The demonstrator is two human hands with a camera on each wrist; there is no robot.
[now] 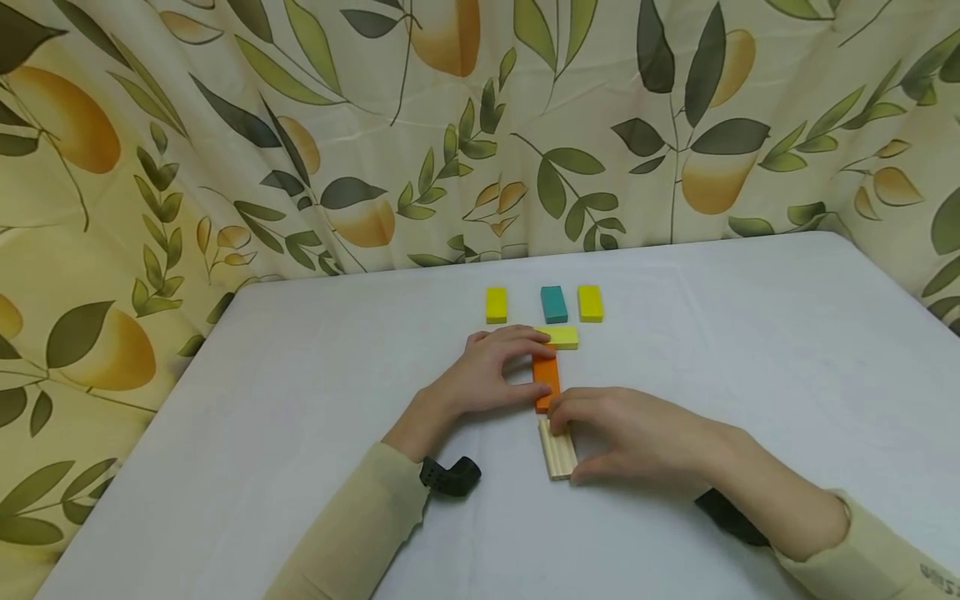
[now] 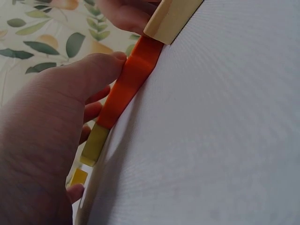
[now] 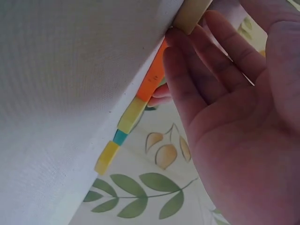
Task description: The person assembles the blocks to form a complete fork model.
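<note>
My left hand [image 1: 491,375] is at an orange block [image 1: 546,382] lying lengthwise on the table, thumb near its near end and fingers toward its far end. In the left wrist view the thumb touches the side of the orange block [image 2: 129,84]. At its near end lies a plain wooden piece [image 1: 558,454] with lengthwise lines; whether it is one block or more I cannot tell. My right hand [image 1: 637,437] holds this piece between thumb and fingers. Crosswise at the orange block's far end is a yellow-green block [image 1: 564,337], partly behind the left fingers.
Farther back stand a yellow block [image 1: 497,305], a teal block [image 1: 554,305] and another yellow block [image 1: 590,303] in a row. A white cloth [image 1: 300,417] covers the table. Behind it hangs a curtain [image 1: 450,125] with fruit and leaves.
</note>
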